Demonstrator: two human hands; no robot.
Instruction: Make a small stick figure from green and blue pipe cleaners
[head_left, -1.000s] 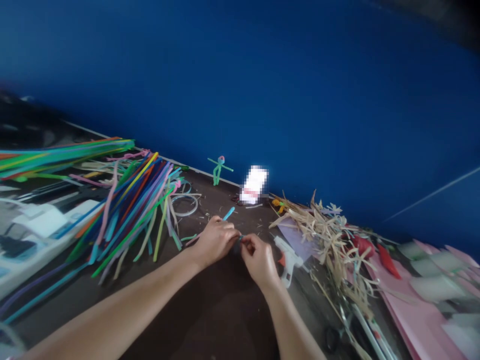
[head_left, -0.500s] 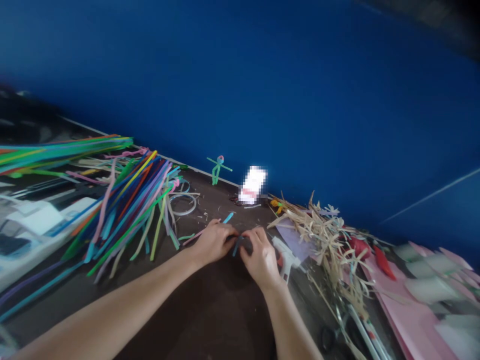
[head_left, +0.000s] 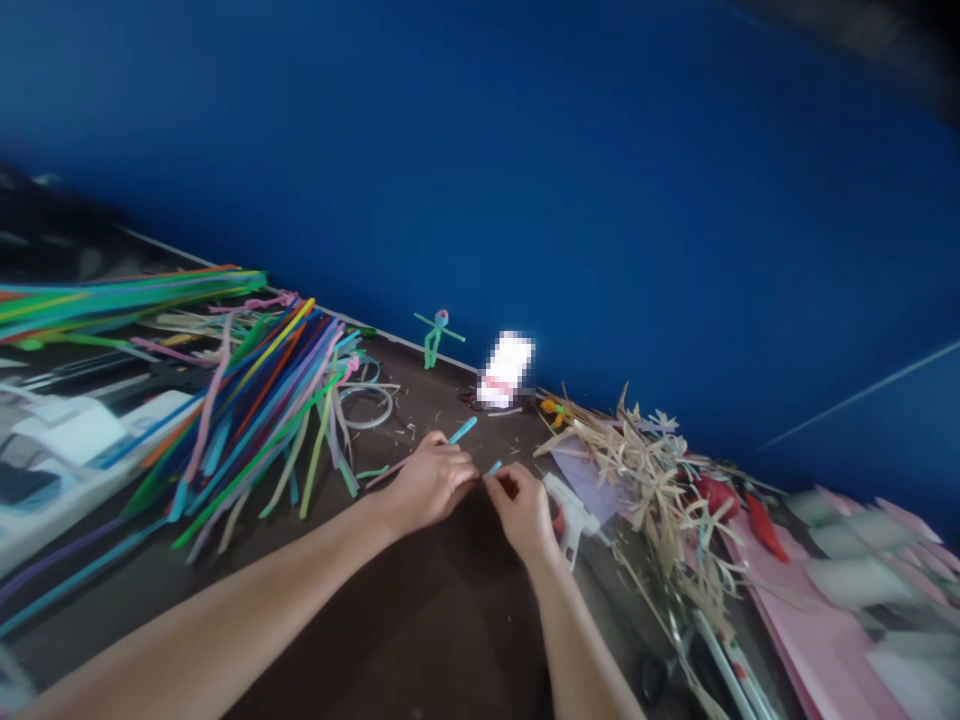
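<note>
My left hand is closed, its fingers pinched around a light blue pipe cleaner that sticks out past the knuckles. Close by on the right, my right hand pinches with thumb and forefinger, and a short blue tip shows just above them. Whether this tip belongs to the same pipe cleaner is hidden by the fingers. The two sets of fingertips almost meet over the dark table. A white glue gun lies beside my right hand.
Many coloured pipe cleaners spread across the left. A small green figure stands at the blue wall, near a bright pixelated screen. Dried straw-like strips, scissors and pink sheets lie to the right.
My right fingers have turned and closed into a tighter pinch. The blue piece between the hands now shows only as a tip above the right fingers; more blue shows beyond my left hand.
</note>
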